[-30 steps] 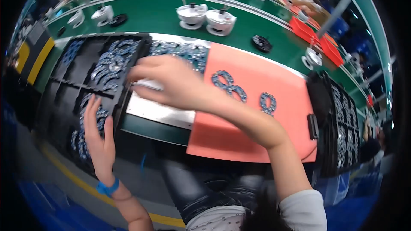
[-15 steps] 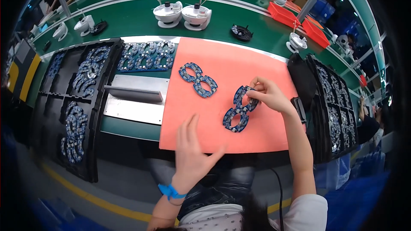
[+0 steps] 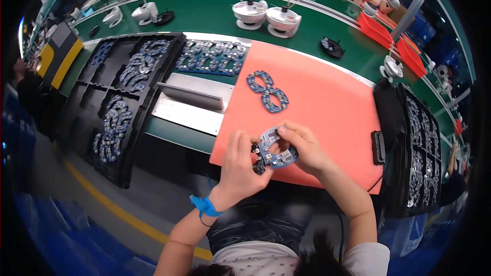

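Observation:
Both my hands hold a blue figure-eight circuit board (image 3: 280,160) raised above the near edge of the pink mat (image 3: 322,102). My left hand (image 3: 239,168) is closed around its left end, and its fingers hide part of that loop. On the right loop, my right hand (image 3: 305,149) grips the rim with the thumb on top; the other fingers are partly hidden. A blue strap with a thin cord circles my left wrist. Farther back on the mat lies a second figure-eight board (image 3: 267,91), flat and apart from my hands.
A black compartment tray (image 3: 105,89) of boards stands left, another black tray (image 3: 403,181) right. Between left tray and mat are a board panel (image 3: 209,57) and a metal plate with an upright bar (image 3: 192,97). White devices (image 3: 249,14) and red bins (image 3: 410,56) stand behind.
My left hand has come up and taken hold of the board. My right hand has lifted it off the mat, turned it and brought it toward me. The view has shifted left.

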### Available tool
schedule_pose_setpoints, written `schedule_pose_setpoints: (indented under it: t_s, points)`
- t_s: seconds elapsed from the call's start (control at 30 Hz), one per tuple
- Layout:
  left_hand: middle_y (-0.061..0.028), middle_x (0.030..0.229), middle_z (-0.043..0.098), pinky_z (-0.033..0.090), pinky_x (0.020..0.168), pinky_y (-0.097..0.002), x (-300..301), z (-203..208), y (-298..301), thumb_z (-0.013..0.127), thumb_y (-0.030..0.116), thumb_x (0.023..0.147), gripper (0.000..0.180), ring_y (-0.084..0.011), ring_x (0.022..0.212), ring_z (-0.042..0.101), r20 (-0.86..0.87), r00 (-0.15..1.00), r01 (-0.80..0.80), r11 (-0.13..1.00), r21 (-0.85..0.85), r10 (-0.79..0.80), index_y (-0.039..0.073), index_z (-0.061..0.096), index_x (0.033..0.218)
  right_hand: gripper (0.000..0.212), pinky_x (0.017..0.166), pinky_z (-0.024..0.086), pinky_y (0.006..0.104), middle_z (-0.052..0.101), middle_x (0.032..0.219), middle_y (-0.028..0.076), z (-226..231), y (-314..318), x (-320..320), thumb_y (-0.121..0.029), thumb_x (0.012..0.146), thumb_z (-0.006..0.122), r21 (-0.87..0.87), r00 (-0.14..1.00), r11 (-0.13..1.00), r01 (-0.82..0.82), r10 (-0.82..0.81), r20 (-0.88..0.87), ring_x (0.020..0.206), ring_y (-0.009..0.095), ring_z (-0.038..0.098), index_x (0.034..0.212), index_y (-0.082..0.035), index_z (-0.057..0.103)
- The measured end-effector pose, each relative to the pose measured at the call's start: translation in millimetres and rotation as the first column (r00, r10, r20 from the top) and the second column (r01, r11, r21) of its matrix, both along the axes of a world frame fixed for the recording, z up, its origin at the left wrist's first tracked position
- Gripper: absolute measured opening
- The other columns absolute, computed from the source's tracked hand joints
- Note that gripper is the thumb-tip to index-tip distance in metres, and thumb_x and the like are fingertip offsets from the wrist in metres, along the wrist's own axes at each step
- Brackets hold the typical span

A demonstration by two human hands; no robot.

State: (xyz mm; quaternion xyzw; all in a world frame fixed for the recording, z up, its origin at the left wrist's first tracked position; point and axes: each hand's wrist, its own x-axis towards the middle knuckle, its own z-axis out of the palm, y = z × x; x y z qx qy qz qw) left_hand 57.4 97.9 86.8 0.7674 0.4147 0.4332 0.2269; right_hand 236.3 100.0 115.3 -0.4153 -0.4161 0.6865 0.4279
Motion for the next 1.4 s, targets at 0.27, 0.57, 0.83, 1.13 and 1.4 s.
schedule_pose_setpoints:
  t_s: [0.27, 0.57, 0.83, 1.13, 1.4]
  points:
    - [-0.0093, 0.085, 0.048, 0.044, 0.065, -0.0296, -34, -11, -20, 0.074, 0.023, 0.081, 0.038, -0.018, 0.074, 0.049, 0.378, 0.923, 0.154, 0.971, -0.183, -0.075, -0.004, 0.057, 0.1, 0.021, 0.073, 0.049, 0.0259, 0.059, 0.082, 0.0, -6, 0, -69, -0.023, 0.099, 0.05, -0.278, 0.939, 0.928, 0.247, -0.3, -0.169, 0.081, 0.01, 0.056, 0.1, -0.004, 0.059]
    - [-0.0065, 0.088, 0.056, 0.041, 0.069, -0.0269, -157, 22, -50, 0.069, 0.006, 0.08, 0.012, -0.0168, 0.081, 0.051, 0.408, 0.901, 0.002, 0.938, -0.347, 0.15, -0.002, 0.068, 0.089, 0.015, 0.067, 0.046, 0.0214, 0.066, 0.083, 0.004, 16, 37, -127, -0.008, 0.092, 0.06, 0.11, 0.909, 0.902, -0.417, 0.414, 0.056, 0.075, 0.008, 0.059, 0.09, 0.005, 0.068]
    - [-0.0046, 0.087, 0.048, 0.037, 0.067, -0.0252, -220, 23, -53, 0.063, 0.013, 0.084, 0.018, -0.0125, 0.077, 0.045, 0.526, 0.838, -0.03, 0.975, -0.221, 0.145, -0.005, 0.066, 0.085, 0.025, 0.056, 0.043, 0.0252, 0.061, 0.073, 0.006, 10, 58, -235, -0.023, 0.094, 0.061, -0.303, 0.763, 0.729, -0.614, 0.448, -0.466, 0.061, 0.012, 0.054, 0.083, 0.0, 0.062]
    - [0.0071, 0.076, 0.048, 0.034, 0.066, -0.0202, -346, 11, 17, 0.055, 0.016, 0.096, 0.019, -0.0026, 0.074, 0.04, 0.262, 0.733, -0.51, 0.762, -0.398, 0.628, 0.001, 0.057, 0.084, 0.024, 0.061, 0.049, 0.0386, 0.063, 0.065, 0.018, -48, 219, -310, -0.02, 0.087, 0.061, 0.71, 0.698, 0.546, -0.445, -0.285, 0.657, 0.059, 0.03, 0.063, 0.081, 0.002, 0.068]
    - [0.0081, 0.067, 0.04, 0.03, 0.056, -0.0243, -479, -10, 109, 0.059, 0.028, 0.092, 0.032, -0.0036, 0.064, 0.035, -0.199, 0.775, -0.614, 0.641, -0.461, 0.6, 0.006, 0.052, 0.071, 0.019, 0.072, 0.05, 0.0426, 0.064, 0.077, 0.018, -75, 233, -335, -0.016, 0.082, 0.065, 0.713, 0.6, 0.429, -0.554, -0.388, 0.699, 0.077, 0.035, 0.064, 0.079, 0.002, 0.06]
